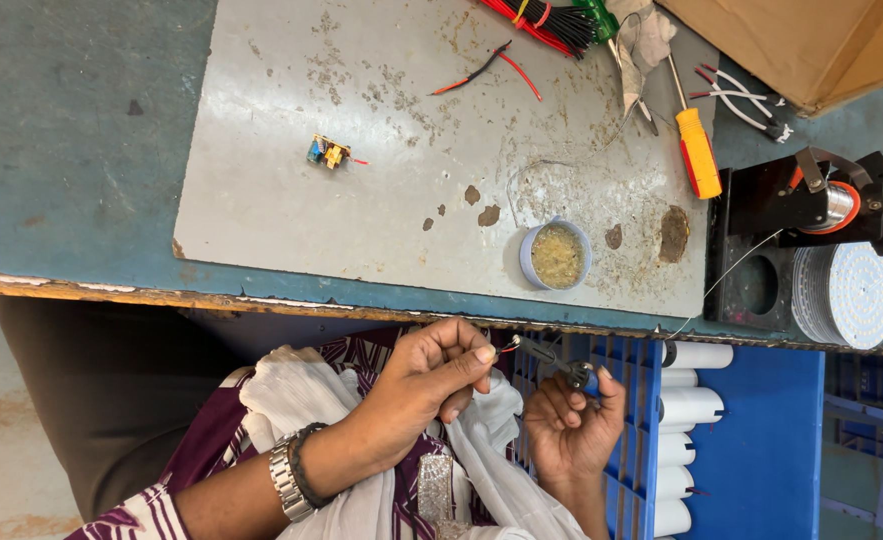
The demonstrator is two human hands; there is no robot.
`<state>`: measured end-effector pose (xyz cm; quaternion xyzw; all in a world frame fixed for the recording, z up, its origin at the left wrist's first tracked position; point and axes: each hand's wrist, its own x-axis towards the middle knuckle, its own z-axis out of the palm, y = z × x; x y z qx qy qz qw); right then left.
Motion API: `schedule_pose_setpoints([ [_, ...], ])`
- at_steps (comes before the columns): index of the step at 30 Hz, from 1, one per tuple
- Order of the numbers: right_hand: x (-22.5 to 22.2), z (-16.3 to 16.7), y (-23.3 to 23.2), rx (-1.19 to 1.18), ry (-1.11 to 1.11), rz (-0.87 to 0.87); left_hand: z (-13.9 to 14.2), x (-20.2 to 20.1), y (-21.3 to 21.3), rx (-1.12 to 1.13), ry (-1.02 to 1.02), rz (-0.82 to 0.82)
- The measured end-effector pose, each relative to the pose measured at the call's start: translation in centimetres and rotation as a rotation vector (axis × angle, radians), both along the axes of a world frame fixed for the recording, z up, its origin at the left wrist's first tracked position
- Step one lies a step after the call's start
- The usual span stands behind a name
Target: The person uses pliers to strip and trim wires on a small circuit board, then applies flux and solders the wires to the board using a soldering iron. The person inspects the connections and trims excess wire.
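My left hand (431,385), with a metal watch on its wrist, pinches a thin red wire (504,347) between thumb and fingers below the table's edge. My right hand (573,430) grips a dark slim tool (553,362) whose tip meets the wire's end. Both hands hover over my lap, which is covered with white cloth. On the stained grey metal sheet (361,220) above lie a small circuit board (328,151) and a round tin of yellowish paste (556,255).
A loose red-and-black wire (481,70), a wire bundle (546,20), an orange-handled screwdriver (698,150) and cutters (746,100) lie at the back. A solder spool stand (826,200) and stacked round white boards (846,295) sit right. White tubes (691,405) fill a blue crate.
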<state>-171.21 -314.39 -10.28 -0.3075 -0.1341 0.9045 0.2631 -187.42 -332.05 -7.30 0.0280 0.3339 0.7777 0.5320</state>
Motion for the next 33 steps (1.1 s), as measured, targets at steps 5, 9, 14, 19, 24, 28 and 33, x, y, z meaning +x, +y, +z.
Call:
schedule_pose_setpoints([
  [5,0.0,0.1,-0.1,0.001,-0.023,-0.006,0.0,0.0,0.0,0.003,0.006,-0.001],
  [9,0.1,0.2,0.1,0.003,-0.012,-0.021,0.0,0.1,0.0,0.014,-0.001,-0.013],
  [14,1.1,-0.2,1.2,0.06,0.066,-0.037,-0.1,0.2,-0.1,-0.008,-0.002,-0.02],
  [19,4.0,0.7,4.7,0.202,0.139,-0.175,-0.3,0.3,-0.3,-0.03,0.013,-0.035],
  [24,8.7,4.5,9.7,0.632,0.136,-0.408,-0.6,0.7,-0.6,-0.108,0.117,-0.069],
  [28,11.0,6.0,10.9,0.816,0.131,-0.449,-0.8,1.4,-0.4,-0.065,0.288,0.004],
  [33,9.5,5.8,8.6,0.973,0.001,-0.546,0.0,1.9,-0.7,-0.136,0.37,0.053],
])
